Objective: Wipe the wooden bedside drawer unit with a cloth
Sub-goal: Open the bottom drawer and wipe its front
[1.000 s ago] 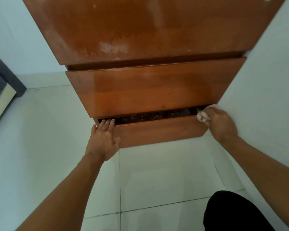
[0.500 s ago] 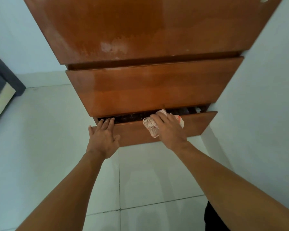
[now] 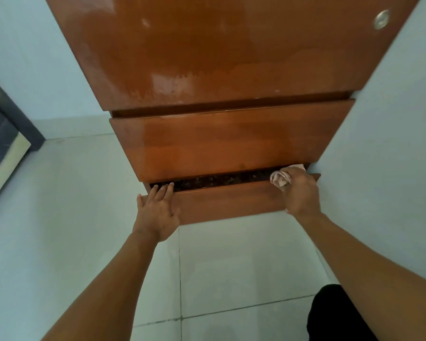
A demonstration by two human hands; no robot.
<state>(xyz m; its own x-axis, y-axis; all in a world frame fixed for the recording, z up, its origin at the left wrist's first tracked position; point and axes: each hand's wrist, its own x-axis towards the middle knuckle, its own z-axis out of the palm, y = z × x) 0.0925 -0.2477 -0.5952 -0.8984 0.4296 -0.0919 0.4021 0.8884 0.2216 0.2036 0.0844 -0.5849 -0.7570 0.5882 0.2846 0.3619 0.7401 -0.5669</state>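
**Back to the right-hand end of the bottom drawer's lip**

Swept back along the top edge of the bottom drawer (image 3: 231, 203), away from its middle, where the bunched cloth (image 3: 279, 179) sat half a second ago, to the corner beside the wall (image 3: 391, 143). Now pressed onto that corner under the right hand (image 3: 301, 193), fingers curled tight around the wad, a pale fold poking out behind them into the gap. Left hand (image 3: 158, 212) unmoved at the drawer's far end: flat on the front, fingers close together and hooked over the lip into the dark slot, holding nothing but apparently keeping the drawer ajar.

Reads as a to-and-fro pass along this one edge, probably nearly covered. Above the drawer, the middle drawer front (image 3: 219, 141) and the unit's top panel (image 3: 219, 50) show pale, streaky patches, likely calling for attention too.
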